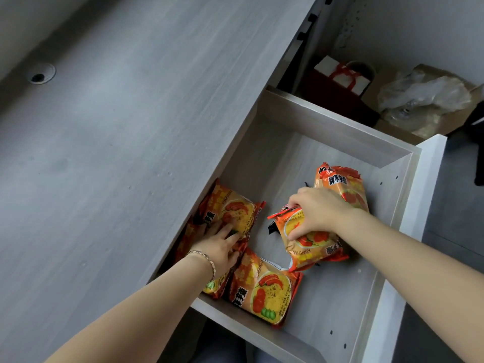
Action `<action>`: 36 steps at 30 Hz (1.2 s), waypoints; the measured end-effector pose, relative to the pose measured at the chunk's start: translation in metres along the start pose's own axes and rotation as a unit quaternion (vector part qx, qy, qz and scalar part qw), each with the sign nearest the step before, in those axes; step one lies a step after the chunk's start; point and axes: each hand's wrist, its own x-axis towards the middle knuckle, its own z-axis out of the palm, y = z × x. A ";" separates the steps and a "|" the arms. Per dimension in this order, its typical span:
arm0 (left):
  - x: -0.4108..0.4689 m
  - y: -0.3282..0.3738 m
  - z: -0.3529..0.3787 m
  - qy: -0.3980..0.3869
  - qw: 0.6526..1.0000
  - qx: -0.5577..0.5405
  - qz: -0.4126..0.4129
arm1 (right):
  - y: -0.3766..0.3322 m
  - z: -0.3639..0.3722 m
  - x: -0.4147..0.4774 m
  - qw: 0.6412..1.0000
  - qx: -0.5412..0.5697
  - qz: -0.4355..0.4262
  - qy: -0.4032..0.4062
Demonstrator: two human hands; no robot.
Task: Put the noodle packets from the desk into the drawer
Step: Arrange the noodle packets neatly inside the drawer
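The open drawer [327,127] holds several orange noodle packets. My left hand [220,244], with a bracelet on the wrist, lies flat with spread fingers on a packet [235,213] at the drawer's left side, under the desk edge. Another packet [264,289] lies flat near the drawer's front wall. My right hand [317,213] grips a packet [309,244] that stands tilted on the drawer floor. Behind that hand a further packet [343,184] leans upright. The grey desk top [117,140] carries no packets in view.
The desk has a round cable hole [39,76] at the far left. Beyond the drawer on the floor stand a dark red gift bag [337,85] and a cardboard box with crumpled plastic [424,98]. The white drawer front [419,205] runs along the right.
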 end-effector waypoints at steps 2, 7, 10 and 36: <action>-0.001 0.003 -0.002 0.001 1.000 0.004 -0.003 | -0.001 -0.009 -0.010 0.998 0.056 0.018 0.031; -0.002 0.006 -0.004 0.008 1.000 -0.004 -0.018 | -0.004 0.011 -0.037 0.862 0.492 0.118 0.000; -0.005 0.006 -0.006 0.008 1.000 -0.012 -0.023 | -0.013 0.067 -0.048 0.821 0.553 0.140 -0.038; 0.003 0.053 0.001 -0.082 0.970 0.206 0.102 | -0.045 0.135 -0.055 0.847 0.485 0.169 -0.136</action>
